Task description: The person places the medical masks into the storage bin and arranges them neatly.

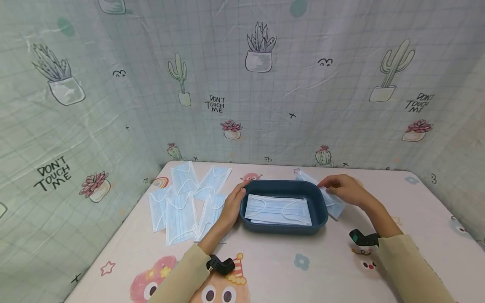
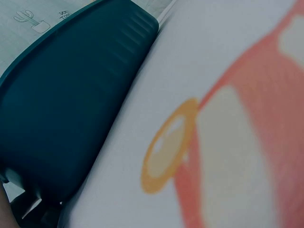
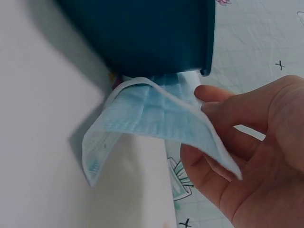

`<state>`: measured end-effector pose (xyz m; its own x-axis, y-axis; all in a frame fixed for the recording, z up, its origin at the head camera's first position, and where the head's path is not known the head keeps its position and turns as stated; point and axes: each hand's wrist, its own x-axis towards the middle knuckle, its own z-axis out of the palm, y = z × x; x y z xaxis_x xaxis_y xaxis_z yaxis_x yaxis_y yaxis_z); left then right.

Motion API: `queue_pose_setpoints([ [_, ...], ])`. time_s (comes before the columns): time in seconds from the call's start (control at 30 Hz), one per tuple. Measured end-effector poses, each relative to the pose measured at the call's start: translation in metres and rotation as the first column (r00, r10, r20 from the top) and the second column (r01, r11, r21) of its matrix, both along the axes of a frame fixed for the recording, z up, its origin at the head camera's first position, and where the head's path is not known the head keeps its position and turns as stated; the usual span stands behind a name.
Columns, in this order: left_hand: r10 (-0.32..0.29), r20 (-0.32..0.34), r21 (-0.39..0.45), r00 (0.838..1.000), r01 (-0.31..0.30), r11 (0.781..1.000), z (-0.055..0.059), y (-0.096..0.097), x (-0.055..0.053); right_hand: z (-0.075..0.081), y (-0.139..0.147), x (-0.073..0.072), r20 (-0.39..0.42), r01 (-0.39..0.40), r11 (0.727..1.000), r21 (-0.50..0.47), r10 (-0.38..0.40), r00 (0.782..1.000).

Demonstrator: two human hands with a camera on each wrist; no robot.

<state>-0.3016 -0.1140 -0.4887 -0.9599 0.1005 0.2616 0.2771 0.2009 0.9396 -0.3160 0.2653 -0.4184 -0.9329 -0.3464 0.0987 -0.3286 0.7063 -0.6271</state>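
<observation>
Light-blue, pleated and edged with a white ear loop, a disposable face mask (image 3: pixel 147 114) is pinched by the right hand (image 1: pixel 344 190), just outside the right end of a dark-blue rectangular plastic bin (image 1: pixel 284 229). The left hand (image 1: pixel 229 207) grips the bin's left end. Stacked masks (image 1: pixel 276 209) lie inside; five loose masks (image 1: pixel 181 216) spread leftward across a pale cartoon-printed tablecloth (image 1: pixel 273 277).

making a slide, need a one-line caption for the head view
Left hand on a blue container of face masks, right hand holding another mask beside it, loose masks lying left.
</observation>
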Motion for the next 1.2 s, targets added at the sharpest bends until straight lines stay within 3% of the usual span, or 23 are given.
queue_pose_setpoints([
  [0.23,-0.014,-0.016,0.011,1.000,0.014,1.000,-0.001,-0.002,0.000,-0.009,-0.003,-0.004,-0.002,-0.041,0.999,0.026,0.041,0.999],
  [0.6,-0.019,-0.014,-0.017,1.000,0.019,1.000,0.000,-0.001,0.001,-0.009,-0.002,-0.002,-0.034,-0.019,1.000,0.023,0.019,0.999],
  [0.83,0.005,0.000,0.005,1.000,-0.005,1.000,-0.005,-0.005,0.000,0.000,-0.006,0.000,-0.034,0.003,1.000,0.028,-0.002,0.999],
  [1.2,-0.016,-0.003,-0.026,1.000,0.016,1.000,-0.005,-0.005,-0.002,0.019,-0.002,0.009,-0.066,0.083,0.997,-0.006,-0.083,0.994],
])
